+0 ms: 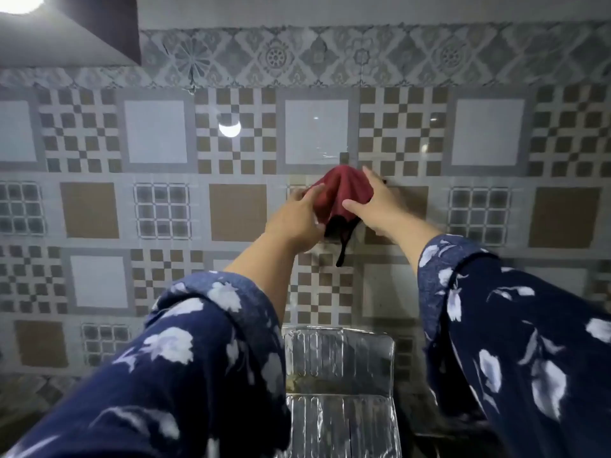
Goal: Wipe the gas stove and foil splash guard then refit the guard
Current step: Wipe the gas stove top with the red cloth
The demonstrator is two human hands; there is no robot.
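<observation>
A dark red cloth [340,190] with a black edge hangs from a small hook [344,157] on the tiled wall. My left hand [299,219] touches its left side with fingers nearly straight. My right hand [373,203] rests on its right side, thumb and fingers spread over the fabric. Below, between my forearms, the ribbed foil splash guard [340,358] stands against the wall, with a stained fold across its middle. The gas stove is hidden under my arms.
The patterned tile wall [158,133] fills the view and reflects a round lamp [229,128]. A grey hood or shelf [66,38] juts out at the top left. A dark object [446,438] sits at the guard's lower right.
</observation>
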